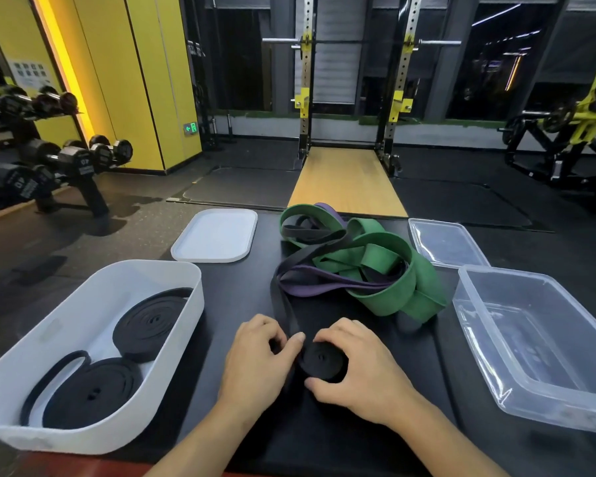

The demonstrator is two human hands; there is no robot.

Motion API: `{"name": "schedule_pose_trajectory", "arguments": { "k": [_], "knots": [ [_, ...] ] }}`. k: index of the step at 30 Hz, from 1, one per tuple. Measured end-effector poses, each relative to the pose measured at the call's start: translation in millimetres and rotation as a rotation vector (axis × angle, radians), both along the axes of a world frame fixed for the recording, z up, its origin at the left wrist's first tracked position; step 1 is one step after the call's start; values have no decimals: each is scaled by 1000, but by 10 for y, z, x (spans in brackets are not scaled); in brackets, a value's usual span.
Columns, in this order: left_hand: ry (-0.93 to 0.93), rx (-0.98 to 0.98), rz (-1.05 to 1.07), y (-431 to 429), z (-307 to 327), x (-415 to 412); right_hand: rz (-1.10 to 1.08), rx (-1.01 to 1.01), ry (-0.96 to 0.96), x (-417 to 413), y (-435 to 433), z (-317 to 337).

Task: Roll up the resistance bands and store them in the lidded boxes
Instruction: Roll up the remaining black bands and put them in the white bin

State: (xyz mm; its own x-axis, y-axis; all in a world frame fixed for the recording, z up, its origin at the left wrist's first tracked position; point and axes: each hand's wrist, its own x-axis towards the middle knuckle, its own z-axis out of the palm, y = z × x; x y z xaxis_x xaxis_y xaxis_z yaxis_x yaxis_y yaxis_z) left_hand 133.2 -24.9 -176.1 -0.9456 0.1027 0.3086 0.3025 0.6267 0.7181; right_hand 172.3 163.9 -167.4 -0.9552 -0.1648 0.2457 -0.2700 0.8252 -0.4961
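A: Head view first: where is the band being rolled?

B: Lower centre of the frame, on the black table [241,297]. The right hand [362,373] curls round a tight black roll [322,361], fingers above it and thumb below. The left hand [258,356] sits just left of it, thumb pressing the tail [284,304] where it feeds in.

A: Which way does that tail run?

B: Up the frame and slightly left from the grip, then it bends right into the tangled pile [375,270] of green, purple and black bands at centre. The next turns depend on that. The roll's axis points up at the camera (its flat face shows), so winding should draw the tail down toward the hands, probably tugging the pile.

A: How does the band look?

B: Matte, flat and narrow. The tail seems to be doubled.

A: And the boxes?

B: The white box [83,438] at lower left, with two coiled black bands [148,325] inside, lies on the left hand's side. The clear box [475,352] at lower right is near the right hand. The white lid [214,235] and clear lid [444,242] lie off, above each.
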Motion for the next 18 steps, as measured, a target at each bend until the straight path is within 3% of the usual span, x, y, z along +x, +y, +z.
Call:
{"name": "schedule_pose_trajectory", "arguments": {
  "k": [6,11,18],
  "knots": [
    [-23,56,57,-4,28,10,109,-15,-56,1,33,35],
    [-181,201,53,-66,74,-3,130,42,-27,-10,11,55],
    [-81,208,40,-45,38,-76,86,51,-48,-40,4,51]
  ]
}}
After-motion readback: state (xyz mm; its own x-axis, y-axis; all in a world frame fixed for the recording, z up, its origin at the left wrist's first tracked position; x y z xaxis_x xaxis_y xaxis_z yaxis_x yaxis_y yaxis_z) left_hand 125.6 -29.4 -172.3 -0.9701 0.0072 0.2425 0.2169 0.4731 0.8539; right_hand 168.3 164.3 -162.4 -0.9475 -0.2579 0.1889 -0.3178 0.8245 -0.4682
